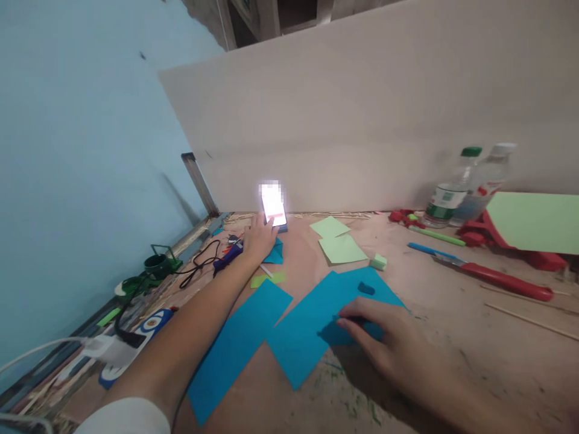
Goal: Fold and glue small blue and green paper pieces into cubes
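My left hand reaches forward with its fingers stretched out, a fingertip at the lit screen of a phone that leans upright at the back. Below that hand lies a small folded blue paper. My right hand hovers over a blue paper sheet, thumb and forefinger pinched together. Whatever sits between those fingertips is too small to make out. A little dark blue piece rests on the blue paper beyond the right hand. Under my left forearm, a blue paper strip lies flat on the table.
Pale green paper squares and a small green block lie mid-table. To the right are a red-handled knife, a thin stick and plastic bottles. A power strip and a black cable lie left.
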### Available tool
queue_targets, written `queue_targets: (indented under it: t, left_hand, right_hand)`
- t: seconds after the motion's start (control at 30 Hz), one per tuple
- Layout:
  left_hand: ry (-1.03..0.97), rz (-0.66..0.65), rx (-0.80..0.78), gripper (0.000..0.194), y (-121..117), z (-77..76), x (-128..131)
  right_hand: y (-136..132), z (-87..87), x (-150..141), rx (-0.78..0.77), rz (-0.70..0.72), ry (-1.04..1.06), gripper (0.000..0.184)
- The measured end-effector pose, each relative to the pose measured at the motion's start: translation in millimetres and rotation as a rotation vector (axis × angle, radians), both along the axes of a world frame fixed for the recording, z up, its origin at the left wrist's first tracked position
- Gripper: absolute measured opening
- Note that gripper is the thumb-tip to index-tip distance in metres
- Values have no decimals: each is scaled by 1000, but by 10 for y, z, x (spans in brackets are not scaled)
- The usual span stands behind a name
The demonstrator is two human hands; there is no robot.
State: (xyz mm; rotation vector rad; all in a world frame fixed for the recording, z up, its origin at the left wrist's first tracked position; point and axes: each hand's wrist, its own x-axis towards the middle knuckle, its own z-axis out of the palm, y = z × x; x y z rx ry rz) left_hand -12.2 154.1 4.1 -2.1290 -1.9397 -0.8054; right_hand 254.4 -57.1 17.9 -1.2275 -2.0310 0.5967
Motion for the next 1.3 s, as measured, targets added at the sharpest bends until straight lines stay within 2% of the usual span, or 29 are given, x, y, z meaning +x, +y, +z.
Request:
queue_targets:
  t: [0.13, 0.23, 0.3, 0.4, 0.57, 0.67, 0.77, 0.9, 1.13, 1.3]
  left_hand:
    - [-12, -15, 20, 37, -27, 29, -2]
    - [-92, -72, 43, 27, -121, 153, 54]
    - [-177, -131, 56, 30, -263, 241, 138]
    - [-339, -250, 15, 30, -651, 320, 316]
    - [-557, -532, -273, 26, -1557, 338, 575]
    - [-731, -645, -350, 16, -1880, 321, 636]
    - [-836, -617, -365, 12, -1945, 259, 645]
    - [-839, -631, -388, 10, -1922, 166, 608]
    - [-808, -656, -253, 10, -1992, 154, 529]
    - [-786, -661, -183, 13, -2017, 144, 524]
  right_hand:
    - [-7, 16, -2, 3, 0, 17, 20]
    - [7, 15, 7, -17, -3, 28, 22]
    - [23, 21, 19, -32, -8, 43, 23]
    - [46, 57, 31, -40, -35, 74, 22]
    - [51, 152, 26, -52, -69, 137, 20]
    - [40, 169, 21, -31, -31, 156, 19]
    - [28, 136, 22, 4, 12, 128, 19]
    - [9, 58, 12, 40, 50, 62, 19]
    - [-84, 73, -58, 11, 33, 89, 19]
    - [-98, 75, -39, 117, 52, 45, 17]
